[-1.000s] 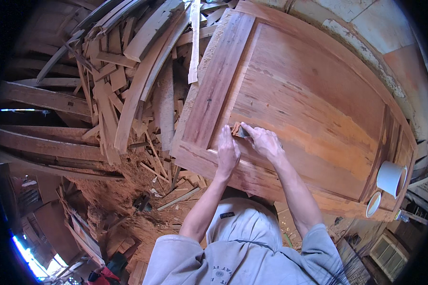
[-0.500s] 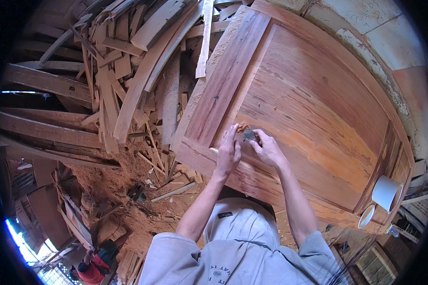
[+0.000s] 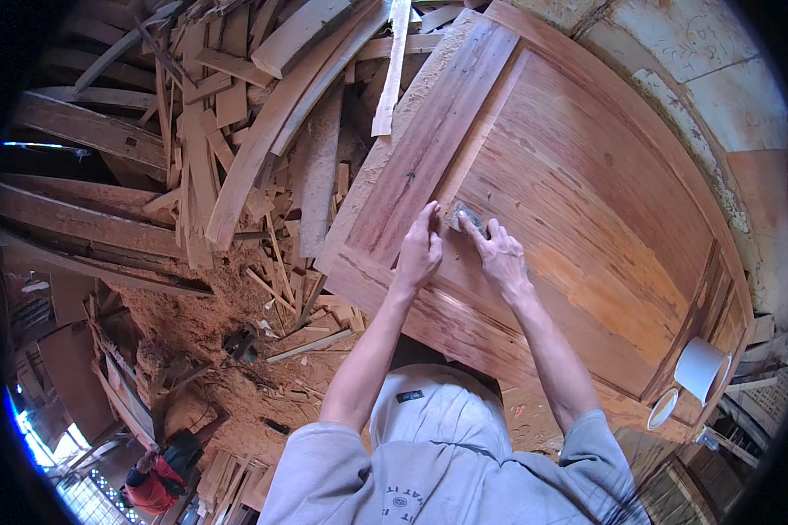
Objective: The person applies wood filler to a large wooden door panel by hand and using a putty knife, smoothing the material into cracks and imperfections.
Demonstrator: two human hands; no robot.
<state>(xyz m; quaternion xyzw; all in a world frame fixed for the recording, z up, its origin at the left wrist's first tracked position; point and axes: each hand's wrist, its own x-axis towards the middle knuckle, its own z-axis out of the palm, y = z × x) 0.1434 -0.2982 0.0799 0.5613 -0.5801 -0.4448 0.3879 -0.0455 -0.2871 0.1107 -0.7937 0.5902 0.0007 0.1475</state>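
A wooden panel door [image 3: 578, 157] lies flat in front of me, with orange-brown filler [image 3: 604, 284] smeared over part of its middle panel. My right hand [image 3: 502, 255] grips a small flat grey scraper [image 3: 466, 215], its index finger stretched along the blade, which is against the panel near the inner frame edge. Just to the left, my left hand [image 3: 421, 252] hovers over the frame with its fingers bent together. Whatever lies inside those fingers is hidden from view.
A white tub [image 3: 702, 367] and its round lid [image 3: 663, 409] rest at the door's right end. Offcuts and curved boards [image 3: 280, 131] are heaped at the left, above sawdust [image 3: 175, 324]. A person in red [image 3: 151, 486] is at the lower left.
The hands have moved slightly apart. My right hand has turned over, bringing the scraper from beside the left fingers onto the panel. The orange-brown clump between the hands no longer shows.
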